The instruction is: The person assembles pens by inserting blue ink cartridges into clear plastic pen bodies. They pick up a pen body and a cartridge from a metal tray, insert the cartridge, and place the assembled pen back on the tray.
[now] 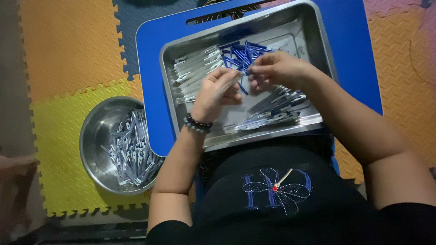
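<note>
Nearest the camera, left hand [217,93] and right hand [277,69], fingers clamped on one blue strip [242,75], worked over the steel tray [318,41]; left of the tray, a bowl [93,136] held many finished clear pieces [131,152], with more unfinished in the tray.

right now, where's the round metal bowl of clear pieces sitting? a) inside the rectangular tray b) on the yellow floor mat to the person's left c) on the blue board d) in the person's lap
b: the round metal bowl rests on the yellow floor mat, left of the left hand and apart from the rectangular tray.
</note>
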